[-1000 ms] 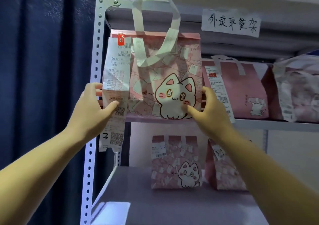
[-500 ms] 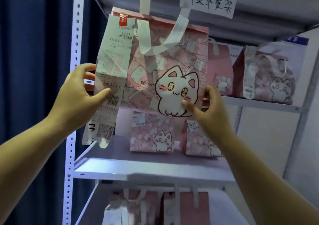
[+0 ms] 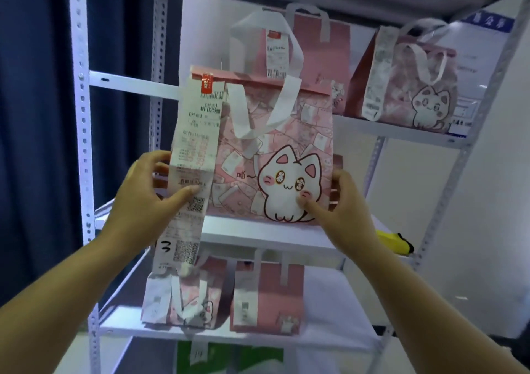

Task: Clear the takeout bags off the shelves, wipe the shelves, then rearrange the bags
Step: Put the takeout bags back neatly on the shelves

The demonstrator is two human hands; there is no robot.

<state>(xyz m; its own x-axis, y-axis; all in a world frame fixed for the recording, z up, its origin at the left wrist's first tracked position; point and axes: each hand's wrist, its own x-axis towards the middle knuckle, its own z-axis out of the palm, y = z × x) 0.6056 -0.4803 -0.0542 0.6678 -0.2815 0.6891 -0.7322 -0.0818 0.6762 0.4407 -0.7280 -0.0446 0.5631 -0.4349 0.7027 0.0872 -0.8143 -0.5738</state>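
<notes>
1. The left hand is closed on the lower left edge of the pink paper takeout bag printed with a white cartoon cat. Its thumb is pressed on the long white receipt that hangs down the bag's front, and its fingers are curled behind.
2. The right hand is closed on the bag's lower right edge, with the thumb laid on the cat print and the fingers wrapped round the side.
3. The bag is thus held upright between the two hands, in the air and tilted slightly.
4. Over the past second the bag has been brought down from the top level. Its bottom edge is now seen just above the front lip of the white metal middle shelf.
5. Whether the bag is being carried away or set down on this shelf cannot be told.
6. Clearing is judged unfinished, since two pink bags are seen on the shelf below.
7. A plain pink bag and another cat-print bag are seen on the shelf behind and above.
8. A dark blue curtain is seen furthest off, at the left.
</notes>
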